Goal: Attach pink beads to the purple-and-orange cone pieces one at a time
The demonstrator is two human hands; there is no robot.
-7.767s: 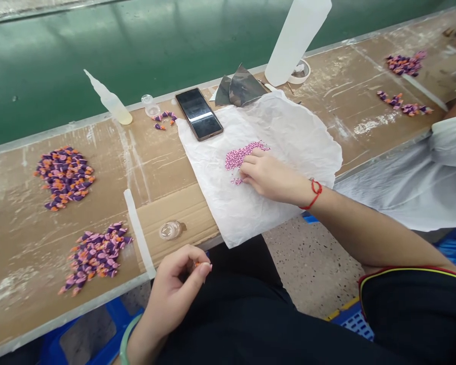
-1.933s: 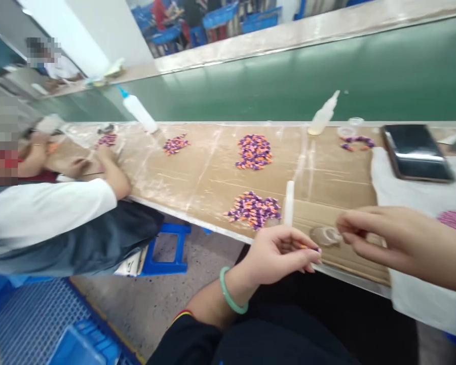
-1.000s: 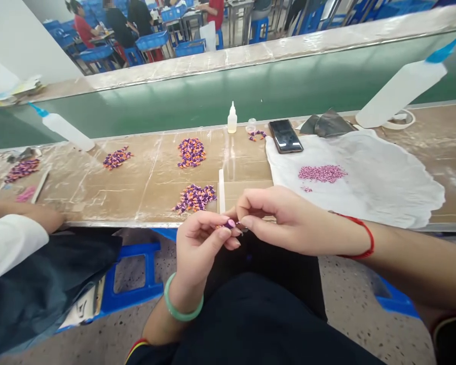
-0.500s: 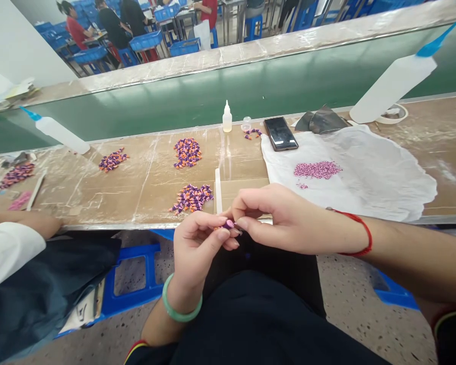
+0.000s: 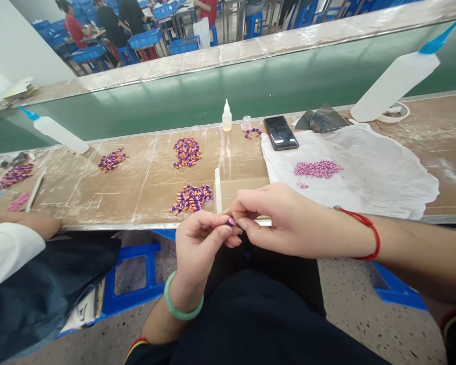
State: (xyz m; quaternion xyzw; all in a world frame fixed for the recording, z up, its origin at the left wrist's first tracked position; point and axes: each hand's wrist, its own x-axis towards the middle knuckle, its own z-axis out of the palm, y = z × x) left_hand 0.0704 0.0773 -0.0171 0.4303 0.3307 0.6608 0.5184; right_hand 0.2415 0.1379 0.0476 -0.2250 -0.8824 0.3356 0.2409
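Between thumb and fingers my left hand pinches a small purple and pink piece, close to the table's front edge. My right hand is closed in a pinch at the right end of that piece; whether a tiny part sits in its fingertips is hidden. Just beyond the hands lies a white flat stick. To its left is a pile of small purple, orange and pink pieces, with a second purple and orange pile behind it. Tiny pink bits lie spread on a white cloth.
A small dropper bottle stands near the green partition. A phone rests on the cloth's corner. Large white bottles lean at right and left. A roll of tape lies behind. Another person's arm is at left.
Both hands have shifted very slightly right, still pinching at the small piece. Less of the piece shows between the fingers. The things on the table have stayed put.
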